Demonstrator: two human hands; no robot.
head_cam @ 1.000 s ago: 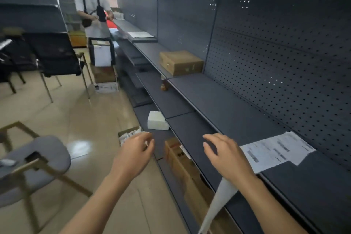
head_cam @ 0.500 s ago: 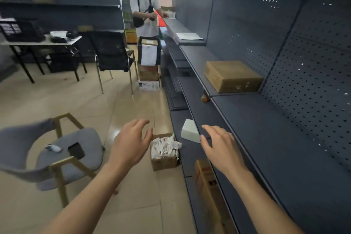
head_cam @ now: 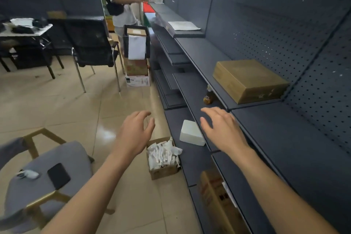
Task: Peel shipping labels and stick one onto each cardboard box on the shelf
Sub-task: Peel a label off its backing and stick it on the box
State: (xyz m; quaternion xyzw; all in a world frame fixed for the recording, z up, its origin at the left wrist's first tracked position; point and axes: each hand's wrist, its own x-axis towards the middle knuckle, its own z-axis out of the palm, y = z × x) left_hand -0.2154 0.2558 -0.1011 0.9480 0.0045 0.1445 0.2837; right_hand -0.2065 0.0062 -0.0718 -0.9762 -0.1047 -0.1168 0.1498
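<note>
- Grey fabric chair with a pale wooden frame (head_cam: 47,176) stands at our far left, with a flat black phone (head_cam: 58,175) on its seat.
- Our left hand (head_cam: 135,133) hangs over the tiled floor, fingers loosely curved and spread, holding nothing.
- Just below it, a small open cardboard carton (head_cam: 165,172) on the floor is stuffed with crumpled white paper.
- A white rectangular block (head_cam: 191,133) lies on the lowest shelf, between our two hands.
- Our right hand (head_cam: 222,129) reaches over the shelf edges, fingers relaxed and slightly splayed, also empty. Neither hand carries a shipping label.
- Below that forearm, a long brown cardboard box (head_cam: 212,195) sits low down. We cannot tell whether the white patch on it is a label.
- The flat brown cardboard box (head_cam: 248,80) rests on the dark grey metal shelf (head_cam: 303,148) against the pegboard, well ahead of our right hand. Its top looks bare.
- We judge this box stiff and fairly light, so it may slide when pressed. We would brace its near side wall with one hand.
- A label would be thin, floppy and sticky. We would lift it by a corner and smooth it onto the broad top.
</note>
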